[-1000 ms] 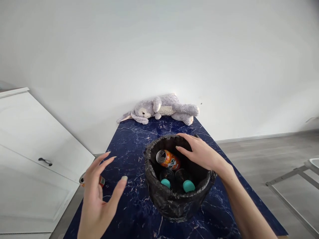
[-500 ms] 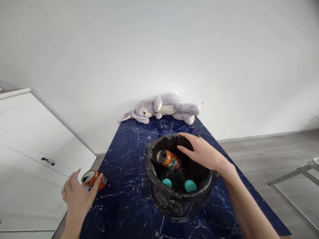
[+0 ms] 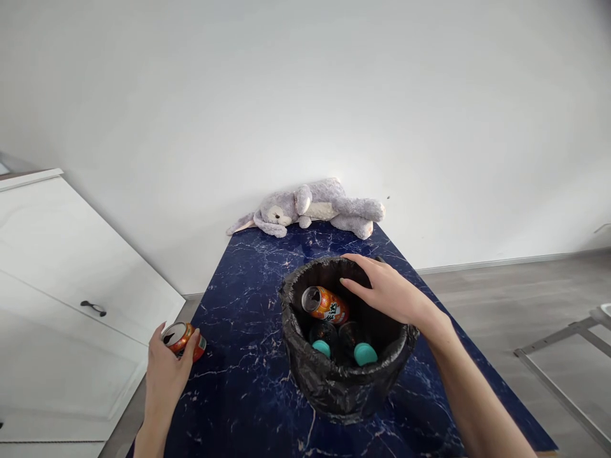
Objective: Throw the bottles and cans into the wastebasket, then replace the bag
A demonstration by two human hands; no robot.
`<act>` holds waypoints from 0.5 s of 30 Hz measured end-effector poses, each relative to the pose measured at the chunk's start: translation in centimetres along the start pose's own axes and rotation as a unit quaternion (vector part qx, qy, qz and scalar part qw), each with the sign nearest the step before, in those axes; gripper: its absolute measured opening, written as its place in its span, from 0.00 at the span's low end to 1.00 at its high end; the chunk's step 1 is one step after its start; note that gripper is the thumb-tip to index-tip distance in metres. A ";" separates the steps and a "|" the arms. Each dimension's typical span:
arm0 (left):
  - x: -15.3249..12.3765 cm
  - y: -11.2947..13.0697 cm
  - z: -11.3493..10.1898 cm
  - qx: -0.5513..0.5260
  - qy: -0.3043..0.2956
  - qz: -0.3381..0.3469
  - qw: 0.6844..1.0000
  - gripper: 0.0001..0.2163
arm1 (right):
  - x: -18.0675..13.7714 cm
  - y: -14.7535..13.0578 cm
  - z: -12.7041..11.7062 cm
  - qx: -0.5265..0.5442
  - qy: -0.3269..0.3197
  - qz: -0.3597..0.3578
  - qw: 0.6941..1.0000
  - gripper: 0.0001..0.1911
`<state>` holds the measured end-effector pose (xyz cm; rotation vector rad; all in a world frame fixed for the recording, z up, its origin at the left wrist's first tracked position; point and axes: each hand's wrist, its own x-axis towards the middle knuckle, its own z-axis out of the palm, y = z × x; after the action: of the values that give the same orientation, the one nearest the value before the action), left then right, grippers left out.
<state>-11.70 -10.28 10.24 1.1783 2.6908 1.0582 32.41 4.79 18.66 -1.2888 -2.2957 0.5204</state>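
At the left edge of the table, my left hand [image 3: 168, 364] is closed around an opened orange soda can [image 3: 184, 338], thumb on its right side and fingers on its left. My right hand [image 3: 389, 289] grips the far right rim of a trash bin [image 3: 334, 385] lined with a black bag, the thumb inside and the fingers over the edge. Inside the bin lies a second orange soda can [image 3: 327, 306], tilted, above two dark bottles with teal caps [image 3: 365, 354]. The lower parts of the bottles are hard to make out.
A grey plush rabbit [image 3: 310, 207] lies on its side at the table's far end, against the white wall. The table [image 3: 248, 305] has a blue marbled top. A white cabinet [image 3: 62, 305] stands at left, and a metal frame [image 3: 558, 362] at right.
My left hand has moved right and its fingers have closed on the can at the table's left edge. My right hand stays on the bin's rim.
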 end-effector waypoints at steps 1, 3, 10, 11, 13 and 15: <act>-0.3 0.6 -0.1 -0.010 0.006 -0.003 1.000 0.51 | 0.0 0.0 0.0 0.000 -0.001 0.000 1.000 0.28; -1.0 2.0 -0.5 -0.045 0.022 -0.010 0.999 0.49 | 0.0 0.1 0.0 -0.001 -0.002 -0.003 1.000 0.28; -3.9 10.9 -3.2 -0.314 0.024 0.144 0.938 0.39 | 0.0 -0.1 -0.2 0.013 -0.006 0.005 1.000 0.30; -4.5 12.3 -3.8 -0.339 0.012 0.163 0.926 0.37 | -0.1 -0.1 -0.2 0.017 -0.007 0.010 1.000 0.31; -5.6 15.0 -4.7 -0.388 -0.021 0.205 0.898 0.34 | -0.1 -0.2 -0.2 0.028 -0.005 0.020 0.999 0.33; -6.7 17.2 -5.2 -0.436 -0.050 0.275 0.855 0.32 | -0.1 -0.2 -0.2 0.039 0.002 0.022 0.999 0.32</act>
<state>2.76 -9.26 22.81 1.6703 1.4149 1.8951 32.42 4.65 18.90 -1.3032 -2.2261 0.6157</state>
